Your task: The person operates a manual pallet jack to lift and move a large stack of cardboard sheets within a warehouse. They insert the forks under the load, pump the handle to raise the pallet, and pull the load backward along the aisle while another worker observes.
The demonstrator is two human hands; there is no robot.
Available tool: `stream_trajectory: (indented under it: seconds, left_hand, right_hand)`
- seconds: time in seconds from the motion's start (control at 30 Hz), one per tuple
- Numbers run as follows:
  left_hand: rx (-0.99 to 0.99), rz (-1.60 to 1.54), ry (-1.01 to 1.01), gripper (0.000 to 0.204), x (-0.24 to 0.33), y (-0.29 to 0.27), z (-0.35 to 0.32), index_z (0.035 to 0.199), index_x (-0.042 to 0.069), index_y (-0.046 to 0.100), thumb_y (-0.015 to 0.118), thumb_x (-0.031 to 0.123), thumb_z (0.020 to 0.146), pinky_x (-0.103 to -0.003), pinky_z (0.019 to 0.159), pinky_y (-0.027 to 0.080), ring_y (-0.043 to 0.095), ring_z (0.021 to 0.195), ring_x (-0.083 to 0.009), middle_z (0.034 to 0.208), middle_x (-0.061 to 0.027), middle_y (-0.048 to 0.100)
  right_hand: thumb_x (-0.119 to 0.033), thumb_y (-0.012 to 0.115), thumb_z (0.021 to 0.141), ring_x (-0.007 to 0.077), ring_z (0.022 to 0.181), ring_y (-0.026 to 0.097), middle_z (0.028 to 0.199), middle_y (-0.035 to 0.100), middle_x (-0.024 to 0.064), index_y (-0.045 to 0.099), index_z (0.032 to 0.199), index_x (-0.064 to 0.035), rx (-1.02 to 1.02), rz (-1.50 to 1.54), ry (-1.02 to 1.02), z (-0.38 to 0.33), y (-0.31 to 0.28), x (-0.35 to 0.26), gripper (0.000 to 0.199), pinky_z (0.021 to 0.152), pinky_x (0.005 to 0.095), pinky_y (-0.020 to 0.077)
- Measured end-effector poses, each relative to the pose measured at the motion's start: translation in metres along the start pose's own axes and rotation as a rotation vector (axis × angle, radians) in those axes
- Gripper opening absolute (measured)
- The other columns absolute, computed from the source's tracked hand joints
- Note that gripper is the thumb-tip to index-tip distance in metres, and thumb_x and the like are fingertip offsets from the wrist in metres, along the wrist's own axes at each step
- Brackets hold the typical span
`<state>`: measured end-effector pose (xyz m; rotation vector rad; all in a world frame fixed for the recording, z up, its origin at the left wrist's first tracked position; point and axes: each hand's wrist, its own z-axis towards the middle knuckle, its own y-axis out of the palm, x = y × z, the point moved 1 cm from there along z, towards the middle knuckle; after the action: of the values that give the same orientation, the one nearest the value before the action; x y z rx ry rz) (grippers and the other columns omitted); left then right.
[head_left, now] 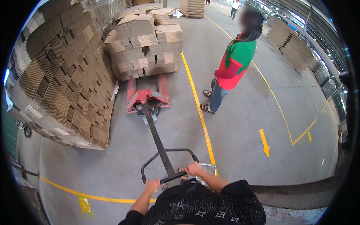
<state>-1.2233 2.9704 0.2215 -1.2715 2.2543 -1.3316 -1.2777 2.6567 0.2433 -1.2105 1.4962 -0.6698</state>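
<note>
Both my hands grip the black loop handle of a red pallet jack [142, 98]. My left hand [152, 185] is wrapped round the left part of the handle's near bar. On the right part of the same bar, my right hand [193, 168] is closed. From the handle [160, 148] a long dark shaft runs away from me to the jack's red body. The jack's forks reach under a pallet load of stacked flat brown cardboard boxes [144, 41]; their far ends are hidden beneath it.
A tall stack of flattened cardboard [71, 86] stands close on the left. Right of the jack, a person [234, 63] in a red and green shirt stands beyond a yellow floor line [195, 93]. More cardboard stacks [290, 45] are at the far right. A low ledge [296, 195] lies near right.
</note>
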Motion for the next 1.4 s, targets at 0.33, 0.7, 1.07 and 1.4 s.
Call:
stream_trajectory:
  seconds: [0.33,0.7,1.07,1.4]
  left_hand:
    - [1.204,-0.433,-0.219,0.012,-0.072,-0.235,0.022,0.092,0.007,0.069,0.064,0.018,0.093,-0.045,0.058,0.05,0.068,0.068,-0.0317,0.076,-0.0142,0.07]
    - [-0.119,0.006,0.092,0.026,-0.036,-0.035,0.016,0.095,0.008,0.07,0.055,0.03,0.094,-0.056,0.084,0.053,0.07,0.101,-0.0402,0.096,-0.0196,0.074]
    - [0.998,-0.456,-0.235,0.018,-0.016,-0.118,-0.018,0.097,0.012,0.072,0.058,0.022,0.092,-0.048,0.071,0.052,0.068,0.073,-0.0321,0.077,-0.0136,0.07]
    - [0.33,-0.4,-0.275,0.045,-0.067,-0.178,0.009,0.099,0.009,0.074,0.043,0.041,0.098,-0.054,0.083,0.054,0.072,0.09,-0.0392,0.091,-0.0207,0.073]
  right_hand:
    - [-0.024,0.068,0.086,0.0307,0.077,0.068,0.078,0.07,0.0097,0.073,0.098,-0.0124,0.945,0.255,-0.012,0.117,-0.201,-0.025,0.017,0.074,0.0453,0.052]
    - [-0.038,0.059,0.092,0.0403,0.072,0.068,0.072,0.071,0.0147,0.077,0.082,-0.0117,0.168,0.066,0.152,0.019,-0.03,0.004,0.034,0.08,0.0497,0.0524]
    - [-0.025,0.067,0.085,0.03,0.068,0.066,0.069,0.069,0.0088,0.072,0.078,-0.0107,0.805,0.125,0.016,0.041,-0.097,-0.027,0.017,0.07,0.0425,0.0488]
    - [-0.031,0.064,0.089,0.0325,0.065,0.069,0.07,0.071,0.011,0.074,0.081,-0.0097,0.563,0.023,0.055,0.087,-0.138,-0.015,0.025,0.067,0.0414,0.0524]
